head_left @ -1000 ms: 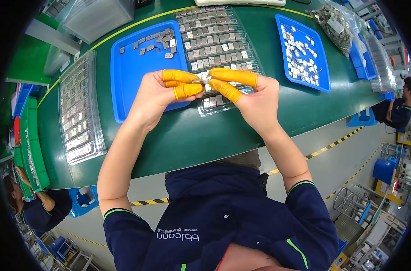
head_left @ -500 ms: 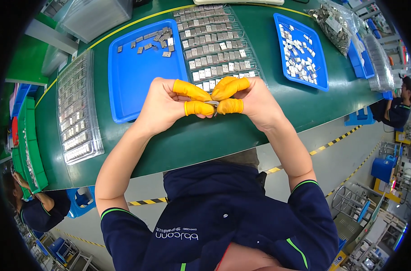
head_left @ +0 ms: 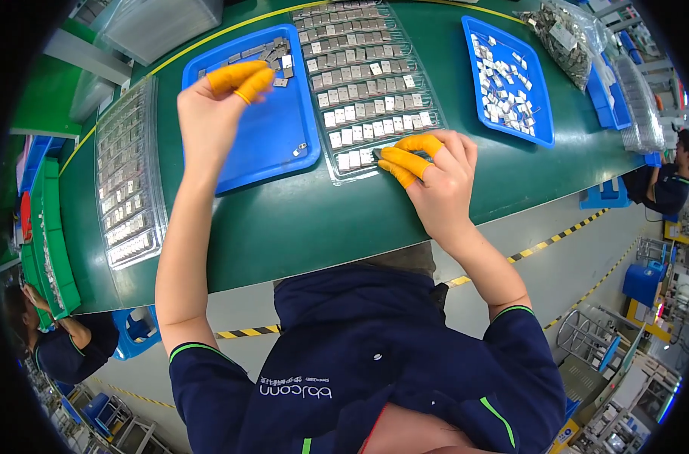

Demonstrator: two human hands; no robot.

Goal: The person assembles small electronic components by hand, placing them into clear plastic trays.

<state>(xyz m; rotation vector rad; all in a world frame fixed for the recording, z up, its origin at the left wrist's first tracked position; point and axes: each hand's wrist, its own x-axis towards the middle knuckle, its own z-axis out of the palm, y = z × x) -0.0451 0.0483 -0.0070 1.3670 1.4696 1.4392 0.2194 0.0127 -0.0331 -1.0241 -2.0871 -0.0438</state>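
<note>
Two hands in orange finger cots work over trays of small metal parts on a green tabletop (head_left: 299,219).

The left hand (head_left: 212,113) hovers over the blue tray (head_left: 261,144), fingertips pinched; whether it holds a part cannot be told. The right hand (head_left: 431,178) pinches a small metal part (head_left: 380,154) at the near edge of the clear compartment tray (head_left: 375,83), beside its filled rows.

We find bare green counter (head_left: 299,219) open between and below our hands. Under the left hand (head_left: 208,113) the blue tray (head_left: 276,129) lies mostly bare. The clear parts tray (head_left: 367,83) crowds the right hand (head_left: 435,181); another clear tray (head_left: 129,189) blocks outward of the left hand.
</note>
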